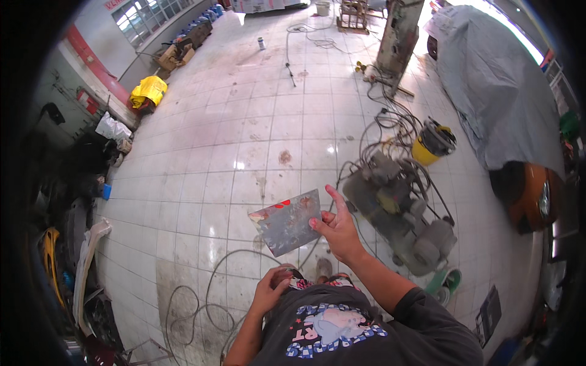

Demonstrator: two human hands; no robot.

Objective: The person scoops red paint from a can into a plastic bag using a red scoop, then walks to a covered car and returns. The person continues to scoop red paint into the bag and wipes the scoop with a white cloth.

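My right hand [340, 230] grips a flat grey metal mixing plate [285, 230] by its right edge. The thumb lies on top of it and the index finger points away past the edge. Along the plate's far left side are bright red dabs of paste [282, 204], beside a pale smear at the corner. Smudges and worn streaks cover the rest of its face. My left hand [270, 289] is low against my patterned shorts, its fingers curled in. Whatever those fingers hold, if anything, is hidden.
A compressor [400, 213] stands on the tiles close to my right, with tangled hoses around it. Beyond it are a yellow-and-black bucket [432, 143] and a car under a grey cover [500, 79]. A thin hose [210, 287] loops at lower left; car parts [85, 262] line the left wall.
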